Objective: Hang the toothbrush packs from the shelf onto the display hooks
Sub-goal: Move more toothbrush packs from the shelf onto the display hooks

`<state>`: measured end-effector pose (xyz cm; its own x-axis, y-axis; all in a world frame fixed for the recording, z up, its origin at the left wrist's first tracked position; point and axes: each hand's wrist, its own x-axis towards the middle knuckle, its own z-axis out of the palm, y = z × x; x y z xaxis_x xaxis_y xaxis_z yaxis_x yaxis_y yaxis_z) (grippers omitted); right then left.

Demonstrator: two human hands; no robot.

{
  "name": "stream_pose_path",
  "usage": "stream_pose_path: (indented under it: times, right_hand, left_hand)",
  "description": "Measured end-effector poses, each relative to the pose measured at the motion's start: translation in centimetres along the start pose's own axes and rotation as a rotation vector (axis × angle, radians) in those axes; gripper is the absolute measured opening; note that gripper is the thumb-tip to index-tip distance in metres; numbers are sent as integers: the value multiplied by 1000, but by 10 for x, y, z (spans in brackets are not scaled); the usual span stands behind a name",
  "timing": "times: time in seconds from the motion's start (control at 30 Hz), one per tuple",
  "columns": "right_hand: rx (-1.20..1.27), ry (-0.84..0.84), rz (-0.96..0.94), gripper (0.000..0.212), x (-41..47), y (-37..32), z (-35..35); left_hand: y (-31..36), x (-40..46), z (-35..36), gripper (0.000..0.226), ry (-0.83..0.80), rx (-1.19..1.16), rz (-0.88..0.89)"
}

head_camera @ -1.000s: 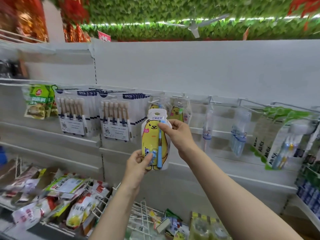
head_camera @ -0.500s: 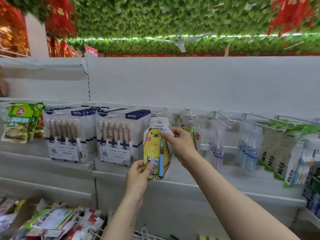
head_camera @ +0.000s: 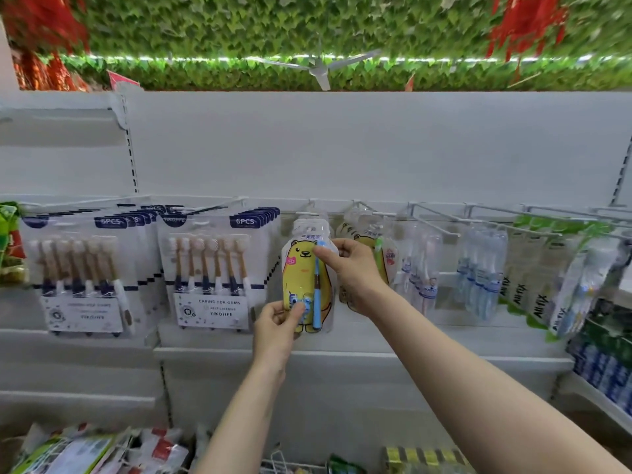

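Raised since half second ago: yellow bear-shaped toothbrush pack with blue brush [head_camera: 305, 278], top now at white wire hook [head_camera: 309, 212]. Right hand [head_camera: 352, 268] pinches upper edge, arm reaching up-left. Left hand [head_camera: 277, 328] pinches lower corner. Navy six-piece packs [head_camera: 213, 268] hang just left.

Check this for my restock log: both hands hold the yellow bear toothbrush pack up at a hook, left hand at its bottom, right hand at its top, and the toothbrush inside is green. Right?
Not quite. The head view shows the toothbrush inside the yellow bear toothbrush pack is blue, not green. The rest stands: left hand at the bottom, right hand at the top, pack up at the hook.
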<state>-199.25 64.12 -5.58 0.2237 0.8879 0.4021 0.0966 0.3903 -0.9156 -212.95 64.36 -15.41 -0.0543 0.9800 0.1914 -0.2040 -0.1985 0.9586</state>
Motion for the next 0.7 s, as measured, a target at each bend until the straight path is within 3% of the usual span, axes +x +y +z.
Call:
stream_pose_path:
  times: [0.37, 0.53, 0.7]
  right_hand:
    - [-198, 98, 9, 33, 23, 15, 4]
    - [-215, 121, 39, 29, 26, 21, 5]
    - [-296, 72, 110, 41, 7, 26, 4]
  left_hand:
    - [-13, 45, 4, 13, -29, -14, -30]
    - [-19, 52, 5, 24, -33, 0, -38]
    - [-25, 36, 6, 21, -12, -2, -103]
